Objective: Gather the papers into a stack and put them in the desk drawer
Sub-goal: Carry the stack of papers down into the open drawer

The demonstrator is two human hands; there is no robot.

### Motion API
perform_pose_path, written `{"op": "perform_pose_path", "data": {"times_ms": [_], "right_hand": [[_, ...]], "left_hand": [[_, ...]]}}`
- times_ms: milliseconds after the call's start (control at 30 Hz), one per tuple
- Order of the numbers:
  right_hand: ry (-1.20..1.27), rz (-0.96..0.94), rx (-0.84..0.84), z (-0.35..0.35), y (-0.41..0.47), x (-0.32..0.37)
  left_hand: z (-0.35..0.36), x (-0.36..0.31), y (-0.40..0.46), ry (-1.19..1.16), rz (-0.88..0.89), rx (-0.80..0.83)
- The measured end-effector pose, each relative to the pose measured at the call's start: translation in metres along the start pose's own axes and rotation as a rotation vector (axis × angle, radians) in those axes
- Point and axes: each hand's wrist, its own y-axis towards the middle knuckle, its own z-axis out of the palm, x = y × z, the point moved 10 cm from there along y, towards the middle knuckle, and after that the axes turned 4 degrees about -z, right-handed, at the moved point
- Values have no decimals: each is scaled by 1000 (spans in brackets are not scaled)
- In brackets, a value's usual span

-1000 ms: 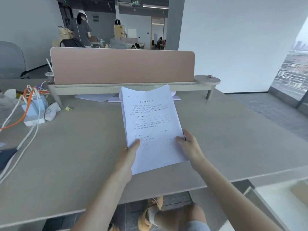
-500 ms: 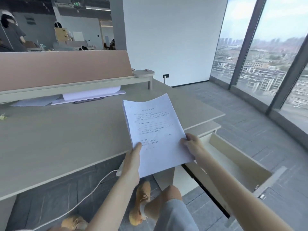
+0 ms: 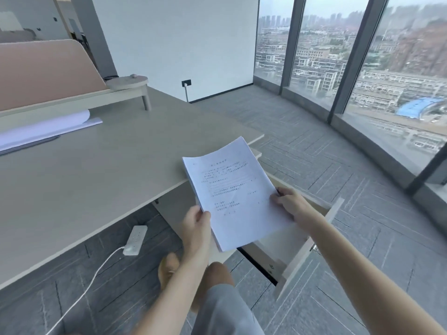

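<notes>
A stack of white printed papers [image 3: 233, 189] is held in the air past the desk's right front corner, above the pulled-out desk drawer [image 3: 312, 247]. My left hand [image 3: 196, 228] grips the stack's lower left edge, thumb on top. My right hand [image 3: 290, 203] grips its right edge. The drawer is pale wood, open toward me, and the stack hides most of its inside.
The grey desk [image 3: 96, 170] stretches to the left, with more loose white sheets [image 3: 46, 129] under the pink divider's shelf [image 3: 72, 97]. A white power strip [image 3: 135, 240] and its cable lie on the floor below. My knee [image 3: 217, 269] is under the stack. Floor-to-ceiling windows stand at right.
The view has swung right and both hands have carried the stack off the desk top, right and down, until it hangs over the open drawer. The grip is unchanged.
</notes>
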Motion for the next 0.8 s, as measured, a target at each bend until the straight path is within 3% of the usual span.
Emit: {"op": "perform_pose_path", "data": {"times_ms": [333, 600, 800], "right_hand": [[-171, 81, -40, -81, 40, -52], [-540, 69, -47, -76, 79, -64], [-662, 124, -52, -67, 105, -77]], "left_hand": [[106, 45, 14, 453, 56, 286], [166, 63, 31, 954, 334, 505], [195, 78, 52, 1267, 475, 594]]}}
